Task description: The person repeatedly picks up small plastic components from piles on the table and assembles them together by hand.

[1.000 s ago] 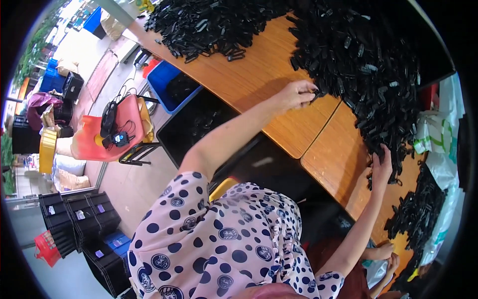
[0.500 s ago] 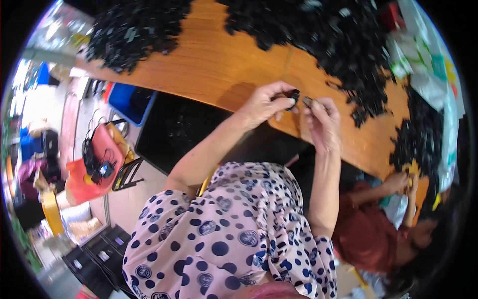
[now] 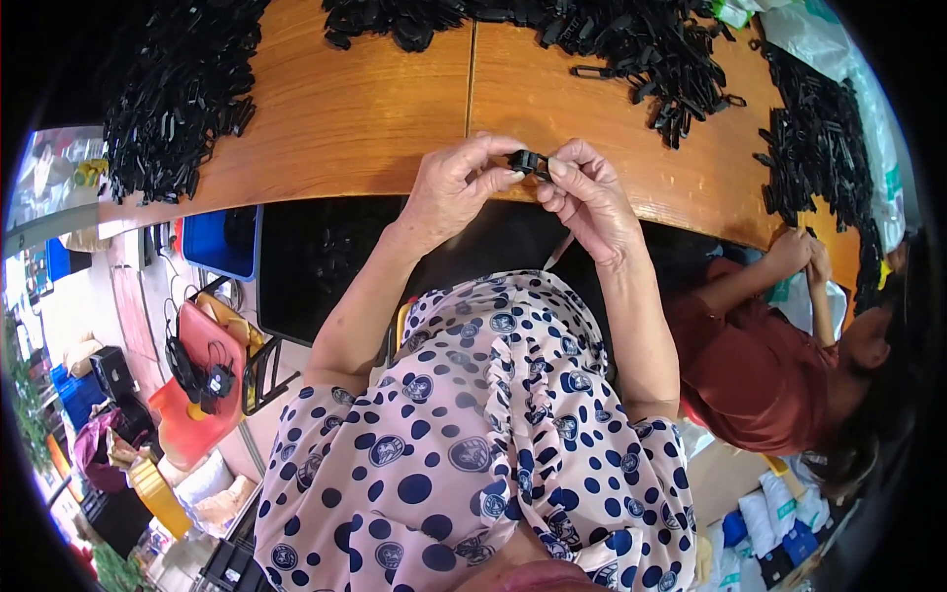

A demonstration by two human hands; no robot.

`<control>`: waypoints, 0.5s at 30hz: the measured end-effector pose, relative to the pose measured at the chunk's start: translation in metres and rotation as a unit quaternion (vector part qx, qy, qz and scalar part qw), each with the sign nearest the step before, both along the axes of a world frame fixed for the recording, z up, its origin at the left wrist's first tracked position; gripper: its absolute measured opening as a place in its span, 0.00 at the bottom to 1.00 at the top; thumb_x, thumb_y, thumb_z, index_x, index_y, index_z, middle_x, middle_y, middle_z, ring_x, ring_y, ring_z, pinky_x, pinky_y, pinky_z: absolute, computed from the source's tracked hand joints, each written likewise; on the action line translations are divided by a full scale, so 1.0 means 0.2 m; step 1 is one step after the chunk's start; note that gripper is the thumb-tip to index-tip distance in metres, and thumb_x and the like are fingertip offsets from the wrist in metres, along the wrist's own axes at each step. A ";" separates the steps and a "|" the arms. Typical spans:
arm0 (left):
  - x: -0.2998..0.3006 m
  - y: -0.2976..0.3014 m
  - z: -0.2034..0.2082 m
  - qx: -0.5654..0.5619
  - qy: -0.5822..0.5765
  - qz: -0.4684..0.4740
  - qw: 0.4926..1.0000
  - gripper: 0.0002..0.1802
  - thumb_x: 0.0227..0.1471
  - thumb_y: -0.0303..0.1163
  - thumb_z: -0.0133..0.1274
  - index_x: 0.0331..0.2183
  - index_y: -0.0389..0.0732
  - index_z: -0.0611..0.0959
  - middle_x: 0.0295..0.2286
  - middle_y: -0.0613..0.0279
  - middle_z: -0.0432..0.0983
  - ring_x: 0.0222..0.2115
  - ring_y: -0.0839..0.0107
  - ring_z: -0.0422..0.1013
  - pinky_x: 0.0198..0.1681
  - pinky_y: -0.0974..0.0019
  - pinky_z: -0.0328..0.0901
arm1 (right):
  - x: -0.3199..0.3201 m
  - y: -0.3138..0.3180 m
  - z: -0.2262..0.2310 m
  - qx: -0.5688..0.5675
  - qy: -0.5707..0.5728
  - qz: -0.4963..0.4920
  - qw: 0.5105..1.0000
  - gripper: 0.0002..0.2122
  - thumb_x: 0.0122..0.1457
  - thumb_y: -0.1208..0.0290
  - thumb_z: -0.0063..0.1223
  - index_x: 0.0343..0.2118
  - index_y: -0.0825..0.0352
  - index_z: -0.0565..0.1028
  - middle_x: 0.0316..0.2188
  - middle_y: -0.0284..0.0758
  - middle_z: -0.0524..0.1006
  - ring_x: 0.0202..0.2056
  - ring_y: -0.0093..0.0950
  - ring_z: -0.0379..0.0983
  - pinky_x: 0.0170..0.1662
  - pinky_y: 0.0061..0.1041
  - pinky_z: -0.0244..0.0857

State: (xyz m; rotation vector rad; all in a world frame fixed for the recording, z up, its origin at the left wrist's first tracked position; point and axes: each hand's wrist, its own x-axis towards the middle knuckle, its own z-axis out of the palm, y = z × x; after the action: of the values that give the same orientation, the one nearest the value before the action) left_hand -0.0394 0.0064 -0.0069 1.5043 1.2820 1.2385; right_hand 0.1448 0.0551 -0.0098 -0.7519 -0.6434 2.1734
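Just above the table's near edge, my hands meet at a small black plastic piece (image 3: 525, 162), looped or slotted at its right end, like a buckle part. My left hand (image 3: 452, 187) pinches its left side between thumb and fingers. The right end is gripped by the thumb and fingertips of my right hand (image 3: 595, 202). Whether this is one part or two joined parts, I cannot tell. Beyond my hands, a heap of similar black pieces (image 3: 631, 49) lies on the wooden table (image 3: 365, 118).
Another black heap (image 3: 178, 109) covers the table's left end, and a further one (image 3: 819, 138) lies at right. A co-worker in a dark red top (image 3: 755, 365) handles something there. At left stand a blue bin (image 3: 222, 247) and a red chair (image 3: 202, 385) holding cables.
My hands, apart before, have come together, and my right hand now grips the black piece too. The view has turned and shifted, so the table edge lies more level.
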 end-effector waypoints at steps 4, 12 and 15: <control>0.00 -0.01 0.04 0.031 0.111 -0.011 0.993 0.13 0.43 0.22 0.57 0.35 0.38 0.77 0.28 0.59 0.75 0.26 0.67 0.74 0.28 0.69 0.67 | 0.01 -0.02 0.03 0.041 -0.081 0.028 0.995 0.05 0.54 0.74 0.56 0.29 0.66 0.71 0.23 0.32 0.74 0.20 0.20 0.71 0.21 0.14 0.64; -0.03 -0.01 0.04 0.146 0.272 -0.080 0.948 0.11 0.43 0.24 0.58 0.32 0.38 0.75 0.27 0.58 0.74 0.25 0.65 0.72 0.26 0.67 0.66 | 0.04 -0.03 0.02 0.102 -0.199 0.123 0.967 0.08 0.53 0.69 0.59 0.29 0.66 0.72 0.22 0.30 0.74 0.20 0.19 0.71 0.18 0.12 0.57; 0.00 -0.04 0.04 0.108 0.238 -0.087 0.961 0.12 0.43 0.26 0.58 0.32 0.37 0.75 0.28 0.56 0.73 0.26 0.60 0.72 0.28 0.64 0.66 | 0.05 -0.03 0.02 0.087 -0.219 0.145 0.961 0.07 0.54 0.68 0.57 0.28 0.64 0.71 0.21 0.29 0.74 0.20 0.18 0.72 0.16 0.11 0.54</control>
State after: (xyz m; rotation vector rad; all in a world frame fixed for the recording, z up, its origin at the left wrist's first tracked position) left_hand -0.0404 -0.0007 0.0015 2.1180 1.3037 0.9558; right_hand 0.1550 0.0484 -0.0049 -1.1127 -1.2212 2.1806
